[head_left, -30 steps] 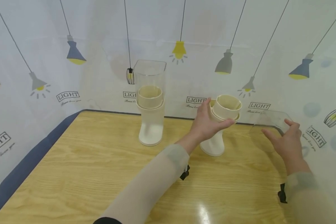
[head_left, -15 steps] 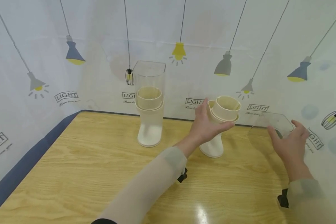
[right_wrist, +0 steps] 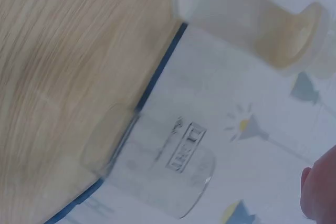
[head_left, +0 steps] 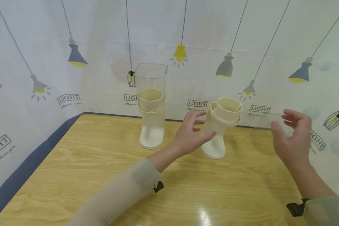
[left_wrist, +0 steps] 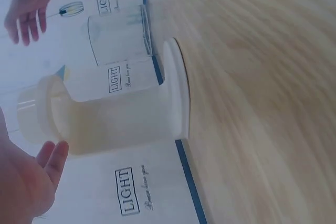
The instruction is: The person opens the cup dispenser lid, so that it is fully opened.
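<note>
A cream dispenser stand [head_left: 217, 135] with a round collar [head_left: 228, 110] on top stands upright on the wooden table. My left hand [head_left: 190, 133] hovers just to its left, fingers loosely spread and holding nothing. In the left wrist view, those fingertips overlap the stand's upper part. To the right of the stand, a clear plastic container [right_wrist: 157, 166] stands on the table near the back edge. My right hand [head_left: 295, 135] is raised beside and above it, fingers bent loosely with nothing in them. The left wrist view shows a gap between this hand and the container.
Another cream dispenser stand [head_left: 152, 125] is at the back left, with a clear container [head_left: 152, 72] fitted on its top. Behind the wooden table [head_left: 82, 175] hangs a white cloth [head_left: 101, 62] printed with lamps and lettering. Blue trim runs along the table's back and left edges.
My left hand has let go of the stand's upper part and drawn back to the left. My right hand has risen away from the clear container. The stands have stayed in place.
</note>
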Action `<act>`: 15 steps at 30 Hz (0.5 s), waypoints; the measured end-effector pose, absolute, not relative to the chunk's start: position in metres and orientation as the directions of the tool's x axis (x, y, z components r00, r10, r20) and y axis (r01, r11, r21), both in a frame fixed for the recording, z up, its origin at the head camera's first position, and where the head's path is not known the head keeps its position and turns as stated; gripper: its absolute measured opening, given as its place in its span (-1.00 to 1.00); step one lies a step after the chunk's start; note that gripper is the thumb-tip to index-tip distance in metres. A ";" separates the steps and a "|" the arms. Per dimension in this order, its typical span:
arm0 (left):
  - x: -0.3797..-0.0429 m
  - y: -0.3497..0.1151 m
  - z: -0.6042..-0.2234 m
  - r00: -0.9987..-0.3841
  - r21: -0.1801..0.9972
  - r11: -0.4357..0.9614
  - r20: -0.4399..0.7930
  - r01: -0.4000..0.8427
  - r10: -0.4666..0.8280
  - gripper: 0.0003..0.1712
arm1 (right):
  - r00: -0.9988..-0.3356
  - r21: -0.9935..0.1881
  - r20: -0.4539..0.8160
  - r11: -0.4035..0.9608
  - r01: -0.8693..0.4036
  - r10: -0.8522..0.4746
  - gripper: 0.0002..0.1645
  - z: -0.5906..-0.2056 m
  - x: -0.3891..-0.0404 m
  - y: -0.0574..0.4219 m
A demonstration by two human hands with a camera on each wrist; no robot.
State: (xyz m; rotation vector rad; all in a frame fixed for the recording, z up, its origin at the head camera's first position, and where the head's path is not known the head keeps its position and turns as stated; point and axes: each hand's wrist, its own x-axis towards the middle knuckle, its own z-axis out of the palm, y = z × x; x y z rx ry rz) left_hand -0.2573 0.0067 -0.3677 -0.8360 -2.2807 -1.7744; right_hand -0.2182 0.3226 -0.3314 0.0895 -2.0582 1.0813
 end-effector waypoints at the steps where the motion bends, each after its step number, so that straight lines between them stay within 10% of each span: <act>1: -0.254 0.000 -0.368 -0.826 0.843 0.166 0.429 0.512 0.366 -0.17 | -0.676 -0.654 0.690 0.625 -0.427 0.261 -0.43 -0.330 -0.215 0.317; 15: -0.218 -0.079 -0.365 -0.719 0.691 0.237 0.577 0.683 0.387 -0.33 | -0.493 -0.356 0.848 0.478 -0.803 -0.197 -0.35 -0.323 -0.188 0.241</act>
